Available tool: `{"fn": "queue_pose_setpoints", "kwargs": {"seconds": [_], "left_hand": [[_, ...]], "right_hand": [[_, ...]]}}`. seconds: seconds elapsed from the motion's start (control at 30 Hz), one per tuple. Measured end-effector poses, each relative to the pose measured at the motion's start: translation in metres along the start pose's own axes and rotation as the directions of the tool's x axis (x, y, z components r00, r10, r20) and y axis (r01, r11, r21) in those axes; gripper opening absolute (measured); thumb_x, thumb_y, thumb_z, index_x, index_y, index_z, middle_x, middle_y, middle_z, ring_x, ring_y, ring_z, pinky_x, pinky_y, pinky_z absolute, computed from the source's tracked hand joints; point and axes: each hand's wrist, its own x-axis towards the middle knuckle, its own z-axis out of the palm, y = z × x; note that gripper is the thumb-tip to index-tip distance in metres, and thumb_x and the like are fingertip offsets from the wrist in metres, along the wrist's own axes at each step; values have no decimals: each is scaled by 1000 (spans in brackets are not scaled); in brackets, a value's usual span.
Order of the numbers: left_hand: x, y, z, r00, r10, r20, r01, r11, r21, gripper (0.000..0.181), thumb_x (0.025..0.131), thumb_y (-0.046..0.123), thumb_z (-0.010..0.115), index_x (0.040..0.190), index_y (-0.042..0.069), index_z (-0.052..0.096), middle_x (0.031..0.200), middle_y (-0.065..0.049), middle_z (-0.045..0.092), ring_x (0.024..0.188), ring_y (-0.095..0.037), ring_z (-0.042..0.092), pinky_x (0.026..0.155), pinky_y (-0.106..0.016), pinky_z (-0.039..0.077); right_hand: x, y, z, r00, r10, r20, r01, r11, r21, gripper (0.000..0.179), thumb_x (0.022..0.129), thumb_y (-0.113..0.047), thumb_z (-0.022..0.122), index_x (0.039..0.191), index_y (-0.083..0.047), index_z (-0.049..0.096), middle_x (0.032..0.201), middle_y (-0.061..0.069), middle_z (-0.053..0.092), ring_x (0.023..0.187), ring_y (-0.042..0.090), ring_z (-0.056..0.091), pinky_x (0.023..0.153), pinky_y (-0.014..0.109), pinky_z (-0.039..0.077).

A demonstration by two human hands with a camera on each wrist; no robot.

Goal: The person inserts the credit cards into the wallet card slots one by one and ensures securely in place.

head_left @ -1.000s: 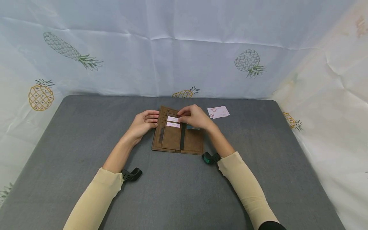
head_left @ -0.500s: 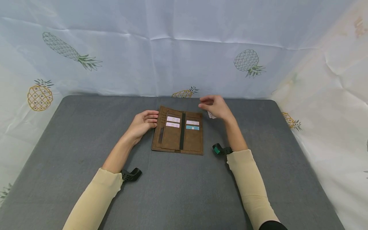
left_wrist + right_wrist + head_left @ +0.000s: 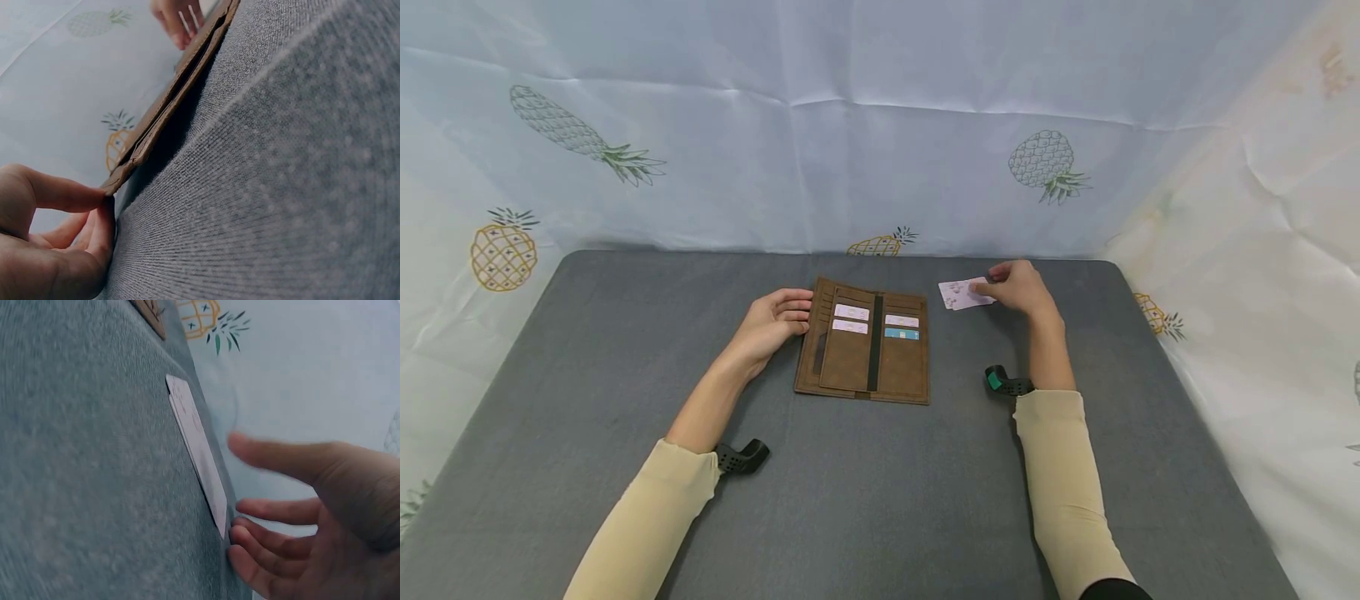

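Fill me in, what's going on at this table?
A person has a brown wallet open on the gray table, the left hand pinching its left edge. Pink cards and one blue card show in its slots. To the wallet's right lie overlapping loose cards, pale pink and outside the wallet. The right hand is at them, its fingers apart and not closed on them.

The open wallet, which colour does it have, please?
The wallet is brown, and the head view shows it best.
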Motion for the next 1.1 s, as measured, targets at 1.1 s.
{"fn": "queue_pose_setpoints", "kwargs": {"seconds": [1.1], "left_hand": [[0, 0, 0, 1000, 8, 0, -8, 1000, -5, 56, 103, -12, 55, 158, 0, 48, 152, -25, 52, 131, -30, 58, 94, -15, 58]], "right_hand": [[1, 7, 6, 998, 44, -43, -45, 999, -9, 80, 96, -29, 85, 150, 8, 39, 143, 30, 50, 118, 39, 53, 100, 52, 51]]}}
